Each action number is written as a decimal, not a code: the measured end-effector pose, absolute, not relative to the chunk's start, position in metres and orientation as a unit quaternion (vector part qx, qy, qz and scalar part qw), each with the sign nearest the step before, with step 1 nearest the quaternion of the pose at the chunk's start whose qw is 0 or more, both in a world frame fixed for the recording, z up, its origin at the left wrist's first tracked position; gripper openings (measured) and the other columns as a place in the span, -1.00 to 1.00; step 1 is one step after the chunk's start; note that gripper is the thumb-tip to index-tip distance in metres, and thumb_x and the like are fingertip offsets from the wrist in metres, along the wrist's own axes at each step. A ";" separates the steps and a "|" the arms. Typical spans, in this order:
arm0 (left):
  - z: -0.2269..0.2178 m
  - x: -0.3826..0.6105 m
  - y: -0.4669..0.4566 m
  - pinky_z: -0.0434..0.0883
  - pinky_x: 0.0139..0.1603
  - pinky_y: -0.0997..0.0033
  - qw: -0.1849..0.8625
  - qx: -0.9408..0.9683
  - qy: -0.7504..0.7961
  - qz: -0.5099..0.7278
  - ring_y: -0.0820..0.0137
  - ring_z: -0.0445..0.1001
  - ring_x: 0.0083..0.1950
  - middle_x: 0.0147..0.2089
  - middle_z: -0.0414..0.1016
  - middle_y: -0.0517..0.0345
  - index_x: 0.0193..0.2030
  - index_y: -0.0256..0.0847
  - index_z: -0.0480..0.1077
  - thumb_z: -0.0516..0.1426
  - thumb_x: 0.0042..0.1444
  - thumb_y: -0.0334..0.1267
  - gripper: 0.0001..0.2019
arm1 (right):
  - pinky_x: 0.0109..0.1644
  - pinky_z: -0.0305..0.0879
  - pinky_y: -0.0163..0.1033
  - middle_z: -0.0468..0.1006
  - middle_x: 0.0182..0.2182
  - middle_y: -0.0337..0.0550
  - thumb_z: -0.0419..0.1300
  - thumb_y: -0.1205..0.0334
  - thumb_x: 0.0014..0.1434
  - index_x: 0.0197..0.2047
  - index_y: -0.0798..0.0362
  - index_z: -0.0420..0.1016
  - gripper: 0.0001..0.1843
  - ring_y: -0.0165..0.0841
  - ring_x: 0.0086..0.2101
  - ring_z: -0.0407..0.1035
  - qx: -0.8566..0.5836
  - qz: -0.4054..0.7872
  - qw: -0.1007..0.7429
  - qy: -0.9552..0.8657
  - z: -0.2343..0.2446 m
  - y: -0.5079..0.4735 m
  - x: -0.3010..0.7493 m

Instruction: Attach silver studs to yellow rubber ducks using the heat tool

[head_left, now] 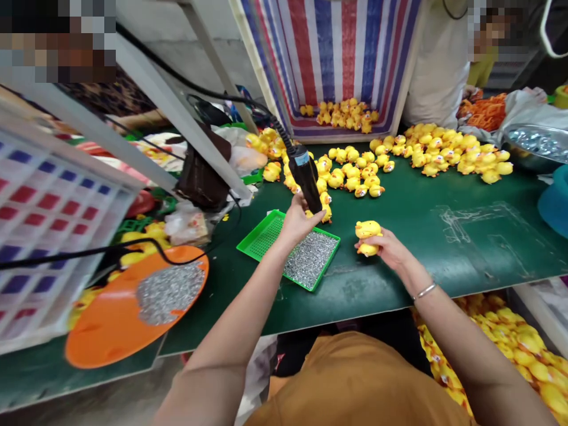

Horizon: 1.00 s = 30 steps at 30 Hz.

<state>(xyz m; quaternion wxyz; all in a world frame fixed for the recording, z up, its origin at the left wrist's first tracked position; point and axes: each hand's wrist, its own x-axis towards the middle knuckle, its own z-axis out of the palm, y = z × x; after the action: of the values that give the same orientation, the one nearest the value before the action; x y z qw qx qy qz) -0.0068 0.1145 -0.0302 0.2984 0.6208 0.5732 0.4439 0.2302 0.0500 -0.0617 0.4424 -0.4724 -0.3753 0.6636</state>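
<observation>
My left hand point(298, 223) is closed around the lower end of a black electric screwdriver point(305, 177), which hangs from a coiled cable and tilts over the table. Below that hand sits a green tray point(260, 235), its right part filled with small silvery screws point(309, 260). My right hand point(393, 249), with a bracelet at the wrist, grips a yellow toy duck point(368, 229) just right of the tray. Whether it is one duck or two pressed together I cannot tell. The screwdriver's tip is hidden by my fingers and is apart from the held duck.
Many yellow ducks point(355, 171) lie across the back of the green table point(483, 236). More fill a striped chute point(341, 53) and a bin point(528, 349) below right. An orange dish point(106, 331) of screws stands left. A metal bowl point(532, 148) is at far right. People are nearby.
</observation>
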 end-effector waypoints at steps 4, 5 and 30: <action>-0.040 -0.028 0.068 0.39 -0.08 0.19 0.211 0.744 0.583 0.251 0.21 0.48 -0.14 -0.22 0.51 0.03 -0.17 -0.22 0.41 0.22 0.09 -0.20 -0.80 | -0.36 0.43 -0.23 0.57 -0.51 -0.21 0.45 0.27 -0.29 -0.34 0.11 0.56 -0.65 -0.33 -0.46 0.48 -0.418 0.718 0.471 -0.294 -0.060 0.015 0.225; -0.043 -0.032 0.056 0.37 -0.06 0.18 0.203 0.770 0.569 0.203 0.20 0.47 -0.13 -0.22 0.52 0.04 -0.19 -0.20 0.44 0.22 0.10 -0.21 -0.83 | -0.40 0.41 -0.26 0.56 -0.53 -0.22 0.45 0.27 -0.28 -0.33 0.11 0.56 -0.65 -0.35 -0.49 0.46 -0.417 0.720 0.472 -0.291 -0.060 0.009 0.223; -0.056 -0.024 0.021 0.41 -0.34 0.43 0.470 0.511 0.564 0.446 0.40 0.52 -0.38 -0.41 0.59 0.09 -0.44 -0.24 0.45 0.34 -0.20 -0.14 -0.75 | -0.46 0.33 -0.33 0.59 -0.44 -0.25 0.51 0.21 -0.24 -0.06 0.01 0.55 -0.40 -0.41 -0.52 0.44 -0.449 0.731 0.416 -0.301 -0.057 -0.026 0.193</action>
<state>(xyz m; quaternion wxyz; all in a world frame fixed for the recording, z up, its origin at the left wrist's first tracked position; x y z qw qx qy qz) -0.0241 0.0214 -0.0563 0.4702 0.5113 0.5642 0.4463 0.1933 -0.0255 -0.0569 0.4162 -0.4493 -0.3005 0.7312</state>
